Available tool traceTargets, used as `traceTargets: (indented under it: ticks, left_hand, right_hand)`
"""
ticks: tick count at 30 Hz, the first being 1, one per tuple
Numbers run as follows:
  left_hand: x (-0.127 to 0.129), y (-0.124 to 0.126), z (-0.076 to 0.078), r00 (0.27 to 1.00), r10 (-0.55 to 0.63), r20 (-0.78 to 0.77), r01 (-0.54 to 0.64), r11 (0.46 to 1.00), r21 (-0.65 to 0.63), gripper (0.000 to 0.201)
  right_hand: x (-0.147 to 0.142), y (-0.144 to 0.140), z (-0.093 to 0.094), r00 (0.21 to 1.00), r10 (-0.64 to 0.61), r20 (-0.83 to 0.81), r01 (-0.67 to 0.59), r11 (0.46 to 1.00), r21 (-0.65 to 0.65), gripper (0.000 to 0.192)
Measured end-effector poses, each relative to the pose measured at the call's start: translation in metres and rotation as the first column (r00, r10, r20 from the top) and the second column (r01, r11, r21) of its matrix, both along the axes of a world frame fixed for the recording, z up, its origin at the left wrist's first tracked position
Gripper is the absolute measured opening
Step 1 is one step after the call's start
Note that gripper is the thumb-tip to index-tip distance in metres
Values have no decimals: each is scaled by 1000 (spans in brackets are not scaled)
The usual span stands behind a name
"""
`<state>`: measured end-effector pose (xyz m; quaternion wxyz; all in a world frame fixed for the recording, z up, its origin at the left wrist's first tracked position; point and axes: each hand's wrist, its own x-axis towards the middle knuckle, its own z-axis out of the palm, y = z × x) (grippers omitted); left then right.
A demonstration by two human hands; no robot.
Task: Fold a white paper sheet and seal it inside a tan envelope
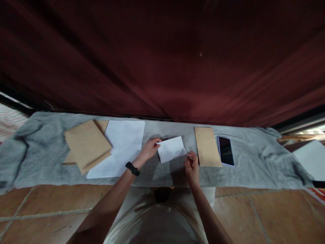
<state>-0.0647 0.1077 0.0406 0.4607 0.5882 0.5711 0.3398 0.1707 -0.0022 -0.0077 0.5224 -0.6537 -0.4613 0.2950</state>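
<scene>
While the gray cloth (228, 176) covers the bench from end to end, the paper goods lie in a row along it. Toward the left end sits a stack of brown envelopes (86, 145), fanned a little, and its right corner overlaps a stack of white sheets (122, 149) that reaches from the bench's far edge almost to the near one.

Just right of those sheets, the left hand (149, 149), with a black watch (132, 168) on its wrist, pinches the left edge of a small folded white paper (172, 149), fingers closed on it. The paper sits at the middle of the bench and looks slightly lifted or tilted, a shadow lying beneath it. The right hand (191, 164) meets the paper's near right corner with fingers curled; whether they grip the corner or only press on it cannot be told.

Right of the hands, a single brown envelope (207, 146) lies lengthwise across the bench, close to the right hand, and a dark phone (225, 150) rests just beside it, face up.

By the look of it, the step in hand is folding or creasing the sheet. The next move would call for keeping both edges aligned so the fold stays square.
</scene>
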Motion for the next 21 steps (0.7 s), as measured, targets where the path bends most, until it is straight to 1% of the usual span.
traceTargets:
  ticks: [1, 2, 4, 6, 7, 8, 10, 12, 14, 15, 18, 20, 21]
  left_hand:
    - [-1, 5, 1, 999, -25, -28, 25, 1000, 10, 17]
    - [-2, 10, 2, 998, -44, -50, 45, 999, 17, 17]
    - [-2, 18, 1, 994, -69, -81, 71, 997, 29, 18]
    - [0, 24, -1, 992, -72, -99, 75, 997, 34, 18]
    - [1, 26, -2, 991, -69, -115, 74, 996, 39, 19]
    - [2, 27, -4, 988, -64, -142, 72, 996, 50, 22]
    - [6, 22, -6, 973, -30, -229, 56, 993, 107, 29]
    - [12, 8, -8, 946, 42, -322, 29, 976, 214, 37]
    - [20, -16, -11, 916, 109, -387, 26, 945, 326, 39]
    - [26, -30, -13, 903, 100, -418, 58, 936, 348, 40]
    - [41, -72, -20, 837, -40, -546, 270, 898, 347, 51]
    - [48, -90, -24, 788, -52, -614, 318, 888, 332, 59]
    - [49, -95, -26, 768, -50, -639, 328, 887, 325, 61]
  right_hand:
    - [1, -1, 3, 986, 24, 165, -31, 999, 38, 42]
    - [0, 0, 6, 951, 59, 305, -81, 995, 60, 40]
    - [-4, 5, 13, 857, 163, 489, -221, 973, 64, 39]
    - [-11, 13, 17, 760, 281, 586, -367, 930, 32, 41]
    - [-15, 18, 18, 713, 322, 624, -417, 909, 7, 42]
    - [-19, 23, 17, 669, 346, 658, -445, 896, -19, 43]
    - [-26, 32, 13, 604, 357, 712, -450, 891, -64, 45]
    - [-29, 36, 7, 569, 348, 745, -427, 899, -94, 47]
    - [-29, 37, 2, 552, 341, 761, -411, 905, -108, 49]
    - [-28, 37, 0, 548, 344, 762, -413, 904, -111, 50]
    - [-24, 39, -2, 563, 365, 741, -439, 892, -106, 49]
    - [-24, 44, -2, 589, 386, 710, -468, 879, -90, 49]
    - [-26, 46, -1, 599, 402, 693, -488, 869, -83, 49]
